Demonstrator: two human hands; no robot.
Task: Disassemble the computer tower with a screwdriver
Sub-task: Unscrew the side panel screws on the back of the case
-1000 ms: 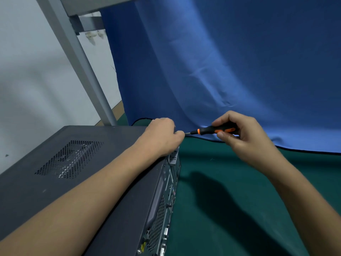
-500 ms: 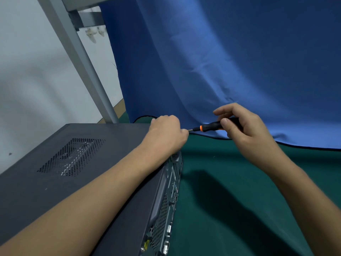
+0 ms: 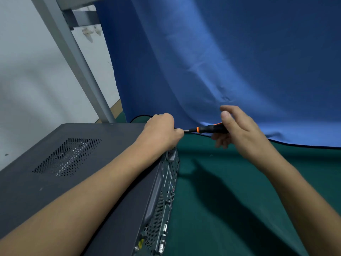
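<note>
Where the green table point(image 3: 239, 209) meets the hanging blue cloth point(image 3: 230, 61), the lot reads as follows.

Surroundings: the blue cloth fills the back and right, its dark hem lying on the table. A grey metal post point(image 3: 79, 67) slants up at the left, with a white wall point(image 3: 27, 80) behind it.

Computer tower point(image 3: 46, 191): dark grey, laid on its broad side at the left of the table. The panel with the vent grille point(image 3: 66, 157) faces up and the rear panel point(image 3: 162, 200) of ports faces right. Its long axis runs from near me away toward the cloth.

My left hand point(image 3: 162, 132): the forearm lies across the top panel and the fingers are curled down over the tower's far upper corner. The hand covers that corner, so I cannot tell what the fingertips touch.

Screwdriver point(image 3: 208, 129): black handle, orange collar, thin metal shaft. It is held in the air just right of that far corner. Its long axis is about level, running right to left. The tip points left at the corner and is hidden behind my left hand.

My right hand point(image 3: 239, 132): the thumb above and the curled fingers beneath pinch the handle. The lower fingers are blurred.
</note>
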